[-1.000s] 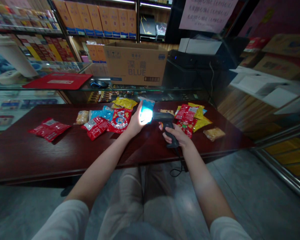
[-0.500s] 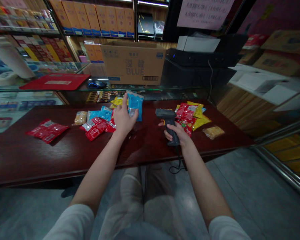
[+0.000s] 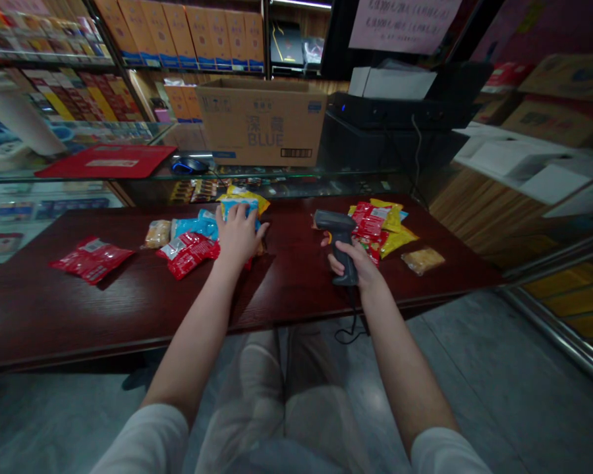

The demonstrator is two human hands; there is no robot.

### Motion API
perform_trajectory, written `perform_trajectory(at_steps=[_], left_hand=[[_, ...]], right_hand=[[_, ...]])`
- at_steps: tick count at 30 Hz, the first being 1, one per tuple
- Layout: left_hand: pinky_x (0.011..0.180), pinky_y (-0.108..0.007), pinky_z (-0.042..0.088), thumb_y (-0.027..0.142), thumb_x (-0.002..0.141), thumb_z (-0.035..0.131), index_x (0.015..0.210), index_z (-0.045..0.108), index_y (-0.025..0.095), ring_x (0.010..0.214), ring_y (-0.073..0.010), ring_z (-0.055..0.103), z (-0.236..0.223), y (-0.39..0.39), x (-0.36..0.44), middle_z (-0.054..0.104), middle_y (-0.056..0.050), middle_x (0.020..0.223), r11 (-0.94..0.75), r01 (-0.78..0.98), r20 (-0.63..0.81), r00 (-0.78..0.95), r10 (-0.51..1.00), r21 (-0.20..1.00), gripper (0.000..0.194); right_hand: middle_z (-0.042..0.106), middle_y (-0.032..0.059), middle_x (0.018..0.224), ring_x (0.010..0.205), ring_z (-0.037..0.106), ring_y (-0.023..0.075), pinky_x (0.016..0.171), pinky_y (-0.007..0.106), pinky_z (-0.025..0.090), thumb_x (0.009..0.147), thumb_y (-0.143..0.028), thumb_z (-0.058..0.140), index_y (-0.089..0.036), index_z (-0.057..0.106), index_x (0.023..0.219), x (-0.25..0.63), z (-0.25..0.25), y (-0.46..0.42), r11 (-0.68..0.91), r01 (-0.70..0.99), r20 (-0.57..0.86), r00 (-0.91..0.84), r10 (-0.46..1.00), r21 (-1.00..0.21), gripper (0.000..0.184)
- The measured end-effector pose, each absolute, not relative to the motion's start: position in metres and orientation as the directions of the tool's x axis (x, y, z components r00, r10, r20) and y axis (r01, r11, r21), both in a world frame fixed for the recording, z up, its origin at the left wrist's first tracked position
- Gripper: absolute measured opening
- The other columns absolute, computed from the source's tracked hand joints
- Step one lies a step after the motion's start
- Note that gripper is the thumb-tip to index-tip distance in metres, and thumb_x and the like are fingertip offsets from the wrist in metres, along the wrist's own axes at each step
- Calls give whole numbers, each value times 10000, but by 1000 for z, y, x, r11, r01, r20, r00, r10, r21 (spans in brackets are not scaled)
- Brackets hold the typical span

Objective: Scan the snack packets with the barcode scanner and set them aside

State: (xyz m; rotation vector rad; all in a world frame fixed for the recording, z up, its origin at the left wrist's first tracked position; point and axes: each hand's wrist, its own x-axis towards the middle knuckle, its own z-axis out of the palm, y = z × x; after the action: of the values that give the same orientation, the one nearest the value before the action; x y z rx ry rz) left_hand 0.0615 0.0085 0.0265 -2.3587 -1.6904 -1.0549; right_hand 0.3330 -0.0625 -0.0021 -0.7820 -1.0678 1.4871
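My right hand (image 3: 354, 258) is wrapped round the grip of a dark handheld barcode scanner (image 3: 337, 227), whose head points left and whose cord hangs over the table edge. My left hand (image 3: 240, 236) rests palm down with fingers spread on a blue snack packet (image 3: 239, 205); its thumb stands apart. Behind that packet is a yellow packet (image 3: 252, 197). Left of the hand lie another blue packet (image 3: 197, 226), a red packet (image 3: 190, 253), a small clear-wrapped pastry (image 3: 158, 234) and a separate red packet (image 3: 93, 258). Whatever lies beneath the palm is mostly hidden.
To the right, red and yellow packets (image 3: 398, 241) form a pile beside a clear-wrapped biscuit (image 3: 423, 261). Along the back, a glass counter carries a cardboard box (image 3: 264, 125), a mouse (image 3: 188, 164) and a red mat (image 3: 111, 161). The dark wooden table (image 3: 128, 316) ends near my legs.
The blue packet by my left hand was more upright and farther right; it now lies lower under the fingers. My left hand turned palm down. The scanner shifted slightly right.
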Motion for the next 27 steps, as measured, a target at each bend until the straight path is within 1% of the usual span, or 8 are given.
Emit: perform_trajectory(at_steps=[5, 9, 13, 16, 18, 21, 24, 27], left_hand=[[1216, -694, -32, 301, 930, 512, 1276, 667, 176, 1425, -403, 406, 26, 5, 76, 577, -189, 1417, -430, 860, 632, 176, 755, 274, 398], [1216, -593, 192, 282, 958, 477, 1279, 649, 120, 1351, -372, 483, 30, 6, 116, 585, -213, 1380, -553, 812, 539, 385, 749, 188, 399], [1069, -517, 405, 329, 938, 541, 1398, 532, 112, 1266, -362, 535, 22, 27, 170, 560, -219, 1387, -592, 742, 338, 496, 800, 313, 509], [1078, -531, 391, 389, 892, 635, 1519, 360, 81, 1330, -395, 482, 9, 50, 201, 445, -264, 1507, -543, 719, 216, 502, 838, 434, 750], [1089, -537, 372, 396, 884, 652, 1539, 319, 76, 1351, -408, 454, -1, 63, 215, 433, -274, 1517, -508, 724, 177, 486, 856, 467, 801], [1076, -522, 374, 434, 893, 635, 1449, 465, 87, 1327, -415, 441, -14, 73, 222, 511, -250, 1433, -477, 756, 185, 444, 877, 447, 677], [1055, -500, 391, 475, 872, 654, 1284, 594, 104, 1279, -407, 466, -20, 74, 220, 567, -227, 1329, -444, 779, 211, 391, 896, 444, 558], [1036, -479, 421, 463, 815, 720, 1139, 614, 125, 1203, -368, 548, -17, 71, 216, 601, -205, 1249, -356, 753, 208, 289, 934, 553, 480]], right_hand=[[727, 60, 1054, 394, 366, 30, 331, 211, 272, 787, -376, 717, -220, 598, 1066, 351, 3, -66, 12, -406, 68, -123, 990, -914, 342], [727, 49, 966, 383, 387, 41, 329, 218, 264, 761, -351, 767, -214, 600, 1030, 379, 8, -74, -22, -374, 27, -125, 992, -927, 345], [707, 38, 890, 376, 398, 42, 326, 209, 255, 756, -387, 784, -203, 598, 997, 403, 6, -82, -51, -342, 7, -166, 986, -938, 356], [691, 25, 861, 373, 372, 35, 322, 198, 252, 762, -440, 768, -215, 581, 987, 412, 0, -87, -44, -325, 22, -195, 981, -945, 369], [696, 29, 881, 375, 370, 32, 326, 196, 263, 760, -449, 765, -224, 568, 986, 413, -4, -89, -34, -315, 27, -185, 982, -948, 375], [692, 24, 862, 379, 388, 36, 334, 199, 284, 754, -438, 776, -227, 570, 990, 412, -8, -89, -39, -303, 14, -170, 985, -952, 378], [631, -22, 706, 372, 387, 46, 342, 194, 284, 761, -434, 778, -233, 568, 979, 411, -9, -89, -52, -308, 2, -173, 985, -950, 363], [514, -69, 565, 371, 374, 62, 351, 194, 285, 774, -444, 770, -240, 557, 971, 411, -10, -88, -50, -297, 4, -177, 984, -954, 355]])
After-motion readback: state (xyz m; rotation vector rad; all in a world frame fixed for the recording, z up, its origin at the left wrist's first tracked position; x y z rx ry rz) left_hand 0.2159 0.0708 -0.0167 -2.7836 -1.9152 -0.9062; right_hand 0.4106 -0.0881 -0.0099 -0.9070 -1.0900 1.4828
